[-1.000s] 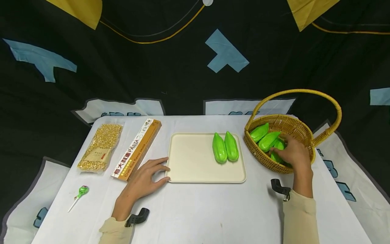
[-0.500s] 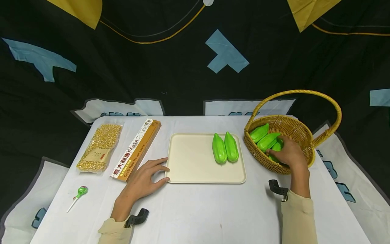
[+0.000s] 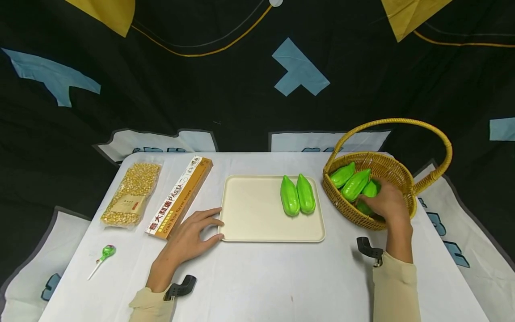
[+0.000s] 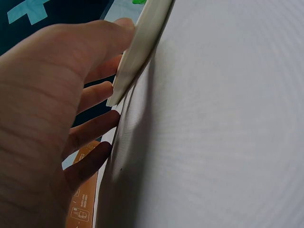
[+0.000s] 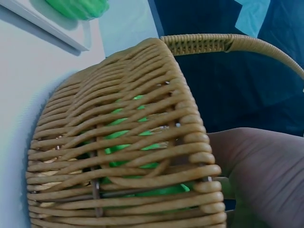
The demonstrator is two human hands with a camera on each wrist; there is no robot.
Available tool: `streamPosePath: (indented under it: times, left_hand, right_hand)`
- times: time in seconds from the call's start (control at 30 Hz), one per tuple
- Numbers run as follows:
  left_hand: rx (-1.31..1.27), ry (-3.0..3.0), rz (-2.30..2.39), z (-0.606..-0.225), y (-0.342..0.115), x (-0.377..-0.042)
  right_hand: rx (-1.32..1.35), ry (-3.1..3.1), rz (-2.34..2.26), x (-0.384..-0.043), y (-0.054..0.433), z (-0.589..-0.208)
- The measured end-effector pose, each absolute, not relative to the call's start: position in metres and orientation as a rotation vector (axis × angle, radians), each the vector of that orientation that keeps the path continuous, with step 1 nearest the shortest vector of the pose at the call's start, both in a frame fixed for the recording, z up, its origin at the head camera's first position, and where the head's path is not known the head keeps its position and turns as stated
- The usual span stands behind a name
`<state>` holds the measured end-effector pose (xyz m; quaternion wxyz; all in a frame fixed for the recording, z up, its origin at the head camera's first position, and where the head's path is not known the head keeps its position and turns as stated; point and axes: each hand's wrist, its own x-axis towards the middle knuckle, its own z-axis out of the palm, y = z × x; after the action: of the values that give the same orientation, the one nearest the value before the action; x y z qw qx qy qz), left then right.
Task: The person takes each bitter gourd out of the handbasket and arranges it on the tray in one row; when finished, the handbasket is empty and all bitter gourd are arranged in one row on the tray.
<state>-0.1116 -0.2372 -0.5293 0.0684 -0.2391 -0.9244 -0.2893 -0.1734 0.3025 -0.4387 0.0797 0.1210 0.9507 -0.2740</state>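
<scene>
My right hand (image 3: 388, 201) reaches into the woven basket (image 3: 392, 167), thumb and fingers around a glossy green, tapered vegetable (image 3: 370, 190) resembling a bitter melon. Its lower part is hidden by hand and basket wall; in the right wrist view, the basket weave (image 5: 128, 142) covers most of the green. Two similar vegetables (image 3: 356, 185) lie left of it in the basket. Another pair (image 3: 290, 196) rests side by side on the right half of a cream tray (image 3: 249, 210). Relaxed fingers of my left hand (image 3: 191, 239) touch the tray's left rim, the thumb (image 4: 124, 23) against its edge.
Left of the tray lies a pasta box (image 3: 183, 197), partly behind my left hand. Beyond it are a bag of corn kernels (image 3: 134, 192) and a green-wrapped lollipop (image 3: 106, 252). The basket's tall handle (image 3: 396, 120) arches over its opening.
Inside the basket, my right hand shifted slightly left, then back right with the vegetable. The middle vegetable beside it has turned more upright. My left hand stays at the tray.
</scene>
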Motion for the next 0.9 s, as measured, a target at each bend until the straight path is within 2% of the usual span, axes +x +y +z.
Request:
streamPosePath:
  times: [0.53,0.9]
  left_hand:
    - [-0.734,-2.767,-0.843,-0.530,-0.239,-0.111]
    - [-0.746,-2.755,-0.849,-0.531,-0.239,-0.111]
  right_hand:
    - [0.367,2.984,-0.911,-0.158,0.300,-0.419]
    - [0.198,3.074,-0.968,-0.151,0.291,-0.400]
